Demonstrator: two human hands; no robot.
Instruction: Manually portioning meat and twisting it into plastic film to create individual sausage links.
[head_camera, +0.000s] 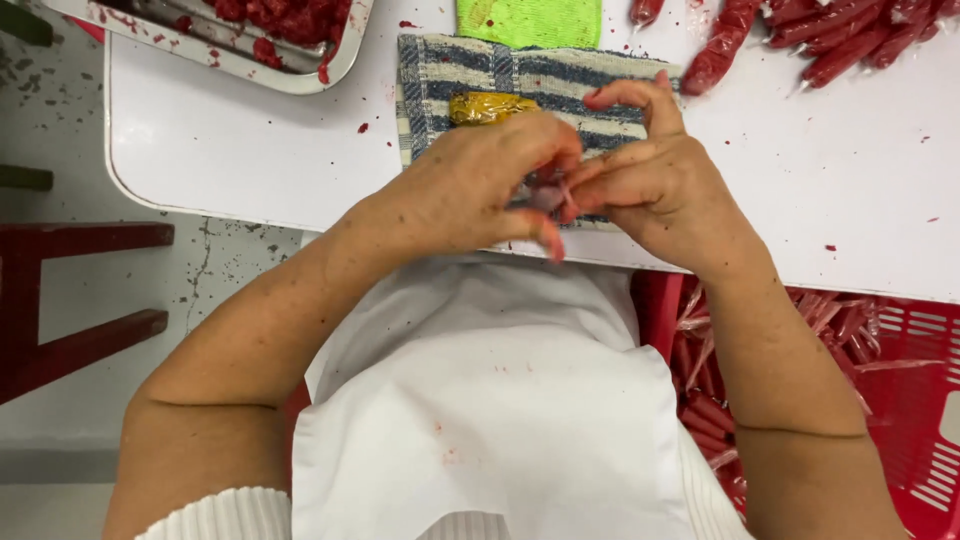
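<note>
At the far left a red wooden bench (80, 300) stands on the speckled floor. Above it, a metal tray (200, 45) of red mash sits on the corner of the white table (250, 150). Toward the middle, a blue-striped towel (480, 75) lies flat on the table with a green cloth (530, 20) just beyond it and a yellow lump (485, 107) resting on its stripes. The left hand (480, 185) and the right hand (650, 185) meet over the towel's near edge, fingertips pinched together on a small clear plastic wrapper (548, 195) (mostly hidden between the fingers); the right index finger sticks up free. A white apron (490, 400) covers the lap below. To the right, filled red plastic tubes (840, 40) lie piled on the table, and more sit in a red basket (920, 400) below its edge.
</note>
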